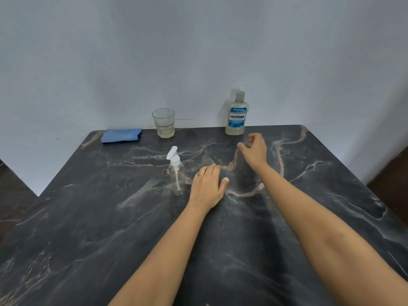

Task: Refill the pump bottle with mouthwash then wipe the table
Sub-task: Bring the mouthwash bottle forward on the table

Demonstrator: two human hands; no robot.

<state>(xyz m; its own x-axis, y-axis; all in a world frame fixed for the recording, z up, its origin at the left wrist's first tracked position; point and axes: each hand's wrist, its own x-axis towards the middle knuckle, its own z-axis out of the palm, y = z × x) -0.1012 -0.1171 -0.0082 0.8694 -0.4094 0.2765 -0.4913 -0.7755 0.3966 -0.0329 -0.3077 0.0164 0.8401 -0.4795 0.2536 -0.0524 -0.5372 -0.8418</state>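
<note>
Near the table's middle, pump bottle: a small clear bottle with a white pump head, standing upright on the dark marbled table; the pump's tube shows through the clear wall, and no liquid can be made out inside.
Left hand: flat, palm down, fingers together and stretched forward, just to the right of the pump bottle and apparently not touching it; it holds nothing. A ring sits on one finger.
Right hand: raised a little over the table, farther back than the left, fingers loosely curled and thumb spread out to the left; nothing is in its grasp. It is near the mouthwash bottle but apart from it.
Mouthwash bottle: upright at the table's far edge, against the wall, right of centre; pale liquid inside, blue label reading LISTERINE COOL MINT, cap on.
Glass: a clear tumbler at the far edge, left of the mouthwash bottle and well apart from it, with a little pale liquid at the bottom.
Blue cloth: folded flat at the far left corner, just left of the glass.
Wall: plain pale grey-blue behind the table.
</note>
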